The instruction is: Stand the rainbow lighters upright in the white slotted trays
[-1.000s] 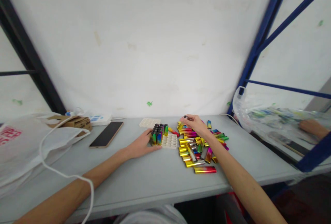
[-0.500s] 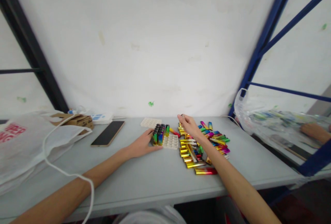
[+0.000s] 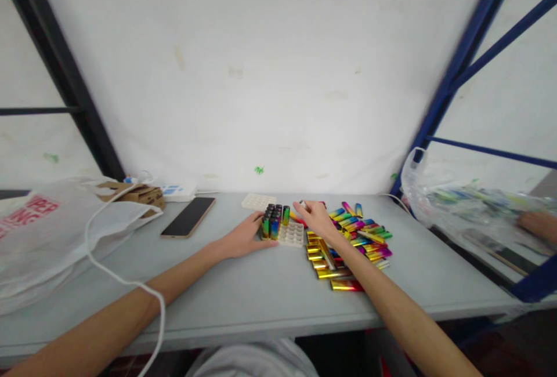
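My left hand (image 3: 246, 236) grips the left side of a pale tray (image 3: 292, 234) with round holes, its thumb along the front edge. Several shiny multicoloured lighters (image 3: 273, 227) with dark tops stand upright in the tray's left part. Beyond the tray's right half, my right hand (image 3: 317, 217) is closed in a pinch on a lighter (image 3: 301, 204); only a small part shows between the fingers. Under and beside the right forearm lies a loose pile of gold, red, purple, green and blue lighters (image 3: 335, 275). One red lighter (image 3: 297, 218) lies just behind the tray.
A second pale tray (image 3: 258, 201) lies behind. On the left are a phone (image 3: 188, 218), a white plastic bag (image 3: 65, 243), a cardboard piece (image 3: 148, 195) and a white cable (image 3: 117, 294). Past the blue frame (image 3: 439, 98), another person's hand (image 3: 537, 223) is near clear bags (image 3: 483, 203).
My right hand has lowered slightly and come nearer the tray. My left hand keeps its place at the tray. The whole view has shifted a little.
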